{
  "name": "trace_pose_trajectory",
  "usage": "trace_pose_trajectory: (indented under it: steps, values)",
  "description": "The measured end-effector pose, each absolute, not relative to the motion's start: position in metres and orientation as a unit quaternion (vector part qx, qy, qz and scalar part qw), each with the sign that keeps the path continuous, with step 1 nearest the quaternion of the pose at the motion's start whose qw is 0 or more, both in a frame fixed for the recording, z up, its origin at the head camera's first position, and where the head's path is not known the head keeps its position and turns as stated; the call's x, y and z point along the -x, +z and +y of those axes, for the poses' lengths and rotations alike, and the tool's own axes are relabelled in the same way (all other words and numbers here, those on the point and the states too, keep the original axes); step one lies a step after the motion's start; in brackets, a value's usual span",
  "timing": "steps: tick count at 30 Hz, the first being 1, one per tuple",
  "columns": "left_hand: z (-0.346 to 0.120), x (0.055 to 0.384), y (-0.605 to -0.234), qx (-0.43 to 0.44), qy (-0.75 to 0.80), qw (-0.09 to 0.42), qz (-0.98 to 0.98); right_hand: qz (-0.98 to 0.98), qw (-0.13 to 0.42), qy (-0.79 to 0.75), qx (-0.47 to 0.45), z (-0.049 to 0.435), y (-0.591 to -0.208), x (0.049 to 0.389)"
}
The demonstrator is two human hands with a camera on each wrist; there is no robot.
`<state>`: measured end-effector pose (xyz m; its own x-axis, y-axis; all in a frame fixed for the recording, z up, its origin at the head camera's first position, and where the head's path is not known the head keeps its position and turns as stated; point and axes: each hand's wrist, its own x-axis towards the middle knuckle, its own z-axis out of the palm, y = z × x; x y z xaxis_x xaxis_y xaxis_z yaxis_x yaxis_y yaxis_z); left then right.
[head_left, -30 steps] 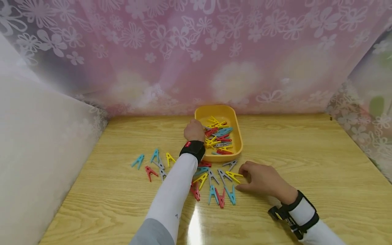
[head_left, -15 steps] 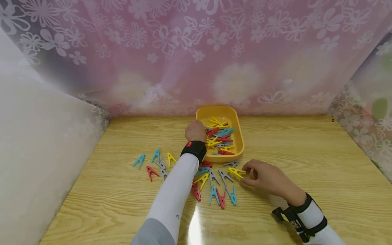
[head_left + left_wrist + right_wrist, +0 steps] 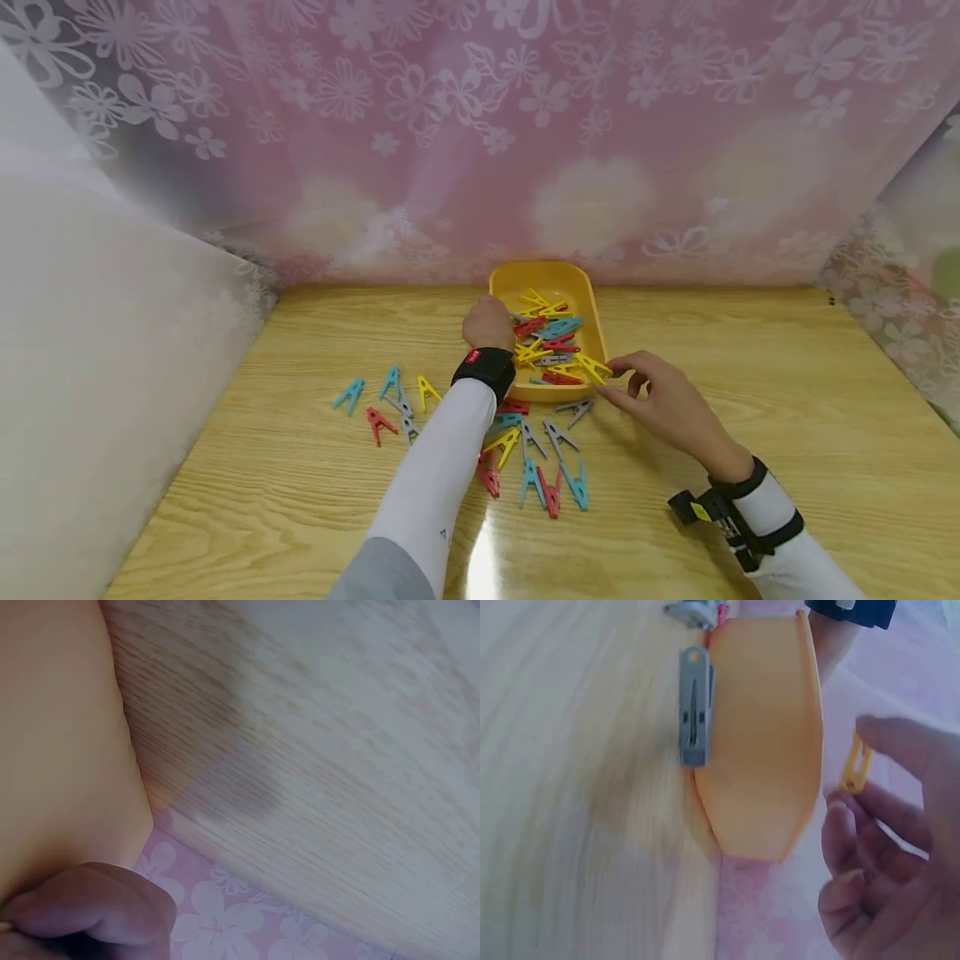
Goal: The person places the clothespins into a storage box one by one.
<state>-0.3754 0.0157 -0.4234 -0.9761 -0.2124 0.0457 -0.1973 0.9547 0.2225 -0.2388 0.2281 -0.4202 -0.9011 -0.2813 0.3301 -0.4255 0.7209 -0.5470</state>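
Observation:
My left hand [image 3: 488, 323] grips the left rim of a yellow plastic tub [image 3: 597, 333]; its curled fingers [image 3: 97, 907] show at the tub wall [image 3: 64, 735] in the left wrist view. Between thumb and fingertips, my right hand [image 3: 666, 407] pinches a yellow clothespin [image 3: 592, 369] over the tub's right front edge. The same clothespin [image 3: 854, 771] stands above the rim in the right wrist view. Inside the tub lies a pile of yellow, red, blue and grey clothespins [image 3: 558, 344].
Several clothespins lie on the wooden table [image 3: 712, 333] before the tub, among them a red one [image 3: 550, 496], a blue one [image 3: 577, 487] and a grey one [image 3: 695, 709] close to the tub wall. More lie to the left, including a red one [image 3: 379, 425]. A floral curtain [image 3: 450, 167] hangs behind.
My right hand has picked up the yellow clothespin from the table and carried it up and forward to the tub's edge. The left hand keeps its grip on the rim.

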Motion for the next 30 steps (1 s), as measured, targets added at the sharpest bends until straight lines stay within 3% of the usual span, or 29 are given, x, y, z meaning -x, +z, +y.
trace_pose_trajectory:
  steps: [17, 30]
  values:
    - [0.015, 0.377, -0.426, -0.104, -0.087, 0.025, -0.99, -0.913, 0.101, 0.377, -0.114, 0.211, -0.414, 0.271]
    - [0.015, 0.376, -0.424, -0.106, -0.074, 0.028, -0.991, -0.903, 0.144, 0.388, -0.115, 0.196, -0.405, 0.305]
